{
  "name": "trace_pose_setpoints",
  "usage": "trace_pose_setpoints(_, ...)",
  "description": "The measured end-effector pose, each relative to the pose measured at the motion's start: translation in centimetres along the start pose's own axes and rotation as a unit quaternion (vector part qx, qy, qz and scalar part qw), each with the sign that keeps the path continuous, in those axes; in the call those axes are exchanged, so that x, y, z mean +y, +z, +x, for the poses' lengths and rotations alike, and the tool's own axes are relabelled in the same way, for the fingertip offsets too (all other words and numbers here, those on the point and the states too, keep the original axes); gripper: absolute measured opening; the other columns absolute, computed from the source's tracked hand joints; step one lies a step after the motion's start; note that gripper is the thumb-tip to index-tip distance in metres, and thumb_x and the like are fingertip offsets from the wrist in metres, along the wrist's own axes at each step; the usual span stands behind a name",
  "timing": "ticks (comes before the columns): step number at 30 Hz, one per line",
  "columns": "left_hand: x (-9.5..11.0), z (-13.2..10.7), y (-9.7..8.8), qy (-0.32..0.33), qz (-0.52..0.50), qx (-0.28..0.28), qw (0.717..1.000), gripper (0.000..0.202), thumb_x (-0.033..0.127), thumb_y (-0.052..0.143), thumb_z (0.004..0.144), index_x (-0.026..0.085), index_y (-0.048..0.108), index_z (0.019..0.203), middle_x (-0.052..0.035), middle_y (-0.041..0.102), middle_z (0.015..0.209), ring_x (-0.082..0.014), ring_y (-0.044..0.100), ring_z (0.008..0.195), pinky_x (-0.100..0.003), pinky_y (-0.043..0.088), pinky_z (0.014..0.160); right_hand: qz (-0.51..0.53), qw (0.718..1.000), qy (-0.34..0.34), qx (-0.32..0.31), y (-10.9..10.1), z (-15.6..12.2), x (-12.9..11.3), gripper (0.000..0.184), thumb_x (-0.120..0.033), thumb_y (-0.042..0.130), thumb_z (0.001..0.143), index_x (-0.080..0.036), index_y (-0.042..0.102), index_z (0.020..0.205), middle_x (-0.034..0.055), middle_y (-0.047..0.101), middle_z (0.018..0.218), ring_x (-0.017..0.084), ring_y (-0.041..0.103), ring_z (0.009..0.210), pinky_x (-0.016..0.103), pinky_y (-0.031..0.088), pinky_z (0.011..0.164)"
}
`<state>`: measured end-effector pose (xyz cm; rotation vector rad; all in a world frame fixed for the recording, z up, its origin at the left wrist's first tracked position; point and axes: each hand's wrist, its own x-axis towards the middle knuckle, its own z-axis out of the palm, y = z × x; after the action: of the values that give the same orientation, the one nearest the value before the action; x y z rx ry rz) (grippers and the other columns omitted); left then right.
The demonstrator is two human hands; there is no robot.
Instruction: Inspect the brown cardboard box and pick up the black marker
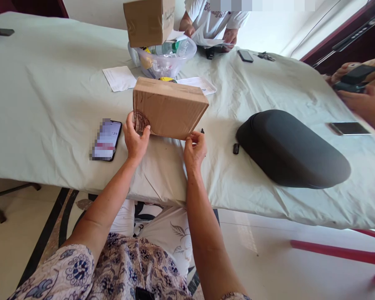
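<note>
While both forearms (108, 196) reach forward over the counter (62, 104), a cardboard box (171, 112) is held tilted between them.
The left grip (136, 141) is curled round the box's lower left corner, thumb on the near face, fingers at the side edge; the right grip (195, 152) pinches the lower right corner, fingers bent, wrist low. Whether the box's underside touches the counter, I cannot tell. Beside the left thumb, a dark scribble (141, 120) marks the cardboard, forming no readable word. Near the left grip lies a phone (105, 141), its screen partly pixelated, with ":39" legible. A small black cylinder (236, 148) and a dark rounded case (293, 150) lie to the right. Across the counter, a person's white shirt (217, 14) bears dark ornate lettering, too small to read surely.
</note>
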<state>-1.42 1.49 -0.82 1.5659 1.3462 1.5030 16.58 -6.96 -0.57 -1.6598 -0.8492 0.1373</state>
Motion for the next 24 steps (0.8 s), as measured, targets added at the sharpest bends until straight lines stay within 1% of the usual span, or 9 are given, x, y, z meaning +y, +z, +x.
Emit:
trace_pose_setpoints(2,0.7,-0.2,0.0,0.030,0.000,-0.001,1.000,0.082,0.051,0.082,0.083,0.023,0.045,0.150,-0.0161,0.058,0.138,-0.0336,0.058,0.133,-0.049,0.044,0.121,0.019,0.999,-0.017,0.019,0.1,0.0,0.0,0.027,-0.038,0.051,0.084,-0.022,0.062,0.103,0.0026,0.065,0.092,0.018,0.062,0.086,0.036,0.052,0.086)
trace_pose_setpoints(4,1.3,-0.6,0.2,0.051,0.005,-0.004,0.999,0.090,0.053,0.086,0.079,0.024,0.043,0.153,-0.0166,0.057,0.142,-0.0342,0.056,0.136,-0.049,0.043,0.122,0.018,0.999,-0.029,0.028,0.2,-0.2,-0.1,0.032,-0.044,0.057,0.084,-0.022,0.060,0.108,0.0024,0.062,0.095,0.018,0.061,0.090,0.036,0.052,0.087)
trace_pose_setpoints(7,1.9,-1.3,0.5,0.076,0.030,-0.009,0.997,0.111,0.055,0.094,0.069,0.023,0.037,0.160,-0.0190,0.053,0.151,-0.0390,0.050,0.144,-0.053,0.037,0.127,-0.021,0.998,-0.048,0.045,0.6,-0.6,-0.1,0.056,-0.053,0.074,0.076,-0.022,0.056,0.118,0.0035,0.058,0.100,0.020,0.058,0.093,0.040,0.052,0.090)
trace_pose_setpoints(9,2.2,-1.7,0.7,0.088,0.053,-0.010,0.995,0.122,0.056,0.098,0.062,0.023,0.036,0.162,-0.0209,0.049,0.156,-0.0424,0.046,0.147,-0.057,0.034,0.129,-0.050,0.995,-0.062,0.058,0.9,-0.9,-0.1,0.070,-0.058,0.082,0.070,-0.021,0.054,0.123,0.0042,0.056,0.102,0.022,0.055,0.094,0.042,0.051,0.092)
trace_pose_setpoints(12,2.4,-1.9,0.7,0.091,0.088,-0.014,0.992,0.125,0.052,0.101,0.059,0.022,0.036,0.162,-0.0229,0.047,0.158,-0.0438,0.044,0.149,-0.058,0.032,0.130,-0.070,0.993,-0.071,0.064,1.3,-1.1,0.1,0.079,-0.063,0.085,0.068,-0.022,0.052,0.127,0.0054,0.054,0.106,0.022,0.053,0.097,0.041,0.051,0.092)
trace_pose_setpoints(15,2.5,-1.8,0.5,0.083,0.119,-0.023,0.989,0.120,0.046,0.099,0.065,0.022,0.033,0.163,-0.0222,0.047,0.158,-0.0410,0.045,0.149,-0.056,0.034,0.129,-0.075,0.992,-0.078,0.060,1.3,-1.0,0.6,0.079,-0.066,0.085,0.071,-0.023,0.051,0.128,0.0059,0.054,0.108,0.023,0.053,0.099,0.040,0.051,0.088)
trace_pose_setpoints(17,2.4,-1.6,0.4,0.083,0.127,-0.030,0.988,0.116,0.044,0.096,0.070,0.022,0.030,0.163,-0.0215,0.048,0.159,-0.0391,0.046,0.149,-0.054,0.034,0.129,-0.068,0.992,-0.087,0.063,1.3,-0.9,0.9,0.076,-0.066,0.084,0.073,-0.023,0.052,0.127,0.0053,0.054,0.107,0.022,0.054,0.098,0.039,0.051,0.086)
trace_pose_setpoints(21,1.5,-1.1,0.4,0.101,0.097,-0.027,0.990,0.109,0.047,0.090,0.077,0.021,0.028,0.163,-0.0204,0.045,0.163,-0.0358,0.046,0.151,-0.049,0.034,0.129,-0.030,0.992,-0.104,0.058,1.3,-0.7,1.2,0.063,-0.063,0.077,0.083,-0.025,0.054,0.128,0.0044,0.055,0.105,0.020,0.054,0.094,0.036,0.052,0.081)
trace_pose_setpoints(24,0.6,-0.7,0.4,0.100,0.072,-0.019,0.992,0.102,0.044,0.088,0.080,0.021,0.030,0.161,-0.0190,0.051,0.159,-0.0333,0.050,0.148,-0.047,0.039,0.127,0.006,0.995,-0.095,0.044,1.2,-0.5,1.3,0.055,-0.061,0.069,0.089,-0.026,0.057,0.129,0.0046,0.056,0.104,0.020,0.056,0.094,0.034,0.053,0.076)
